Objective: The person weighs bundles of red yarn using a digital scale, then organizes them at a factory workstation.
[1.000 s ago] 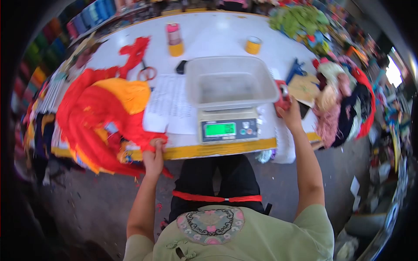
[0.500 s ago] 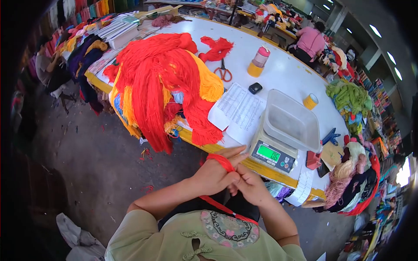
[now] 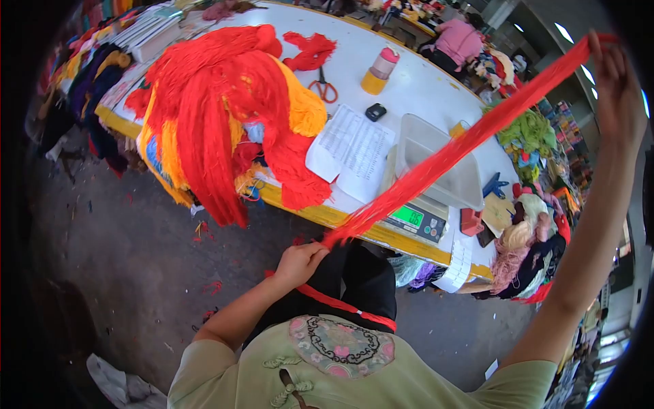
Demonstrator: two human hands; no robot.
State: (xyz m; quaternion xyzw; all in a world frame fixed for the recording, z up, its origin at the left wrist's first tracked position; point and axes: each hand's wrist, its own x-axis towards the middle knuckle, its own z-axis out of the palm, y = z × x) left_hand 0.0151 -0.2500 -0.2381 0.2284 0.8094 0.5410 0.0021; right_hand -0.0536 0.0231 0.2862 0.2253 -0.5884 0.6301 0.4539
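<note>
A long bundle of red yarn (image 3: 436, 170) stretches taut and slanting between my two hands. Its lower end is in the closed fingers of my left hand (image 3: 300, 264), just in front of the table edge. High at the far right, my right hand (image 3: 613, 82) grips the other end with the arm extended. A second red strand (image 3: 347, 308) with a small white band lies across my lap. Behind the stretched yarn stands a digital scale (image 3: 430, 228), its green display lit and a clear plastic tray (image 3: 436, 160) on top, partly hidden.
A big heap of red yarn (image 3: 211, 102) over yellow yarn (image 3: 306, 102) hangs off the table (image 3: 286, 198). Scissors (image 3: 323, 88), printed sheets (image 3: 354, 150), a black device (image 3: 375, 112) and a pink-yellow container (image 3: 380, 71) lie behind. A person in pink (image 3: 458, 39) is farther back.
My hands were together with red yarn looped around the left one. Now they are far apart, my right hand raised up and right, the yarn drawn out straight between them.
</note>
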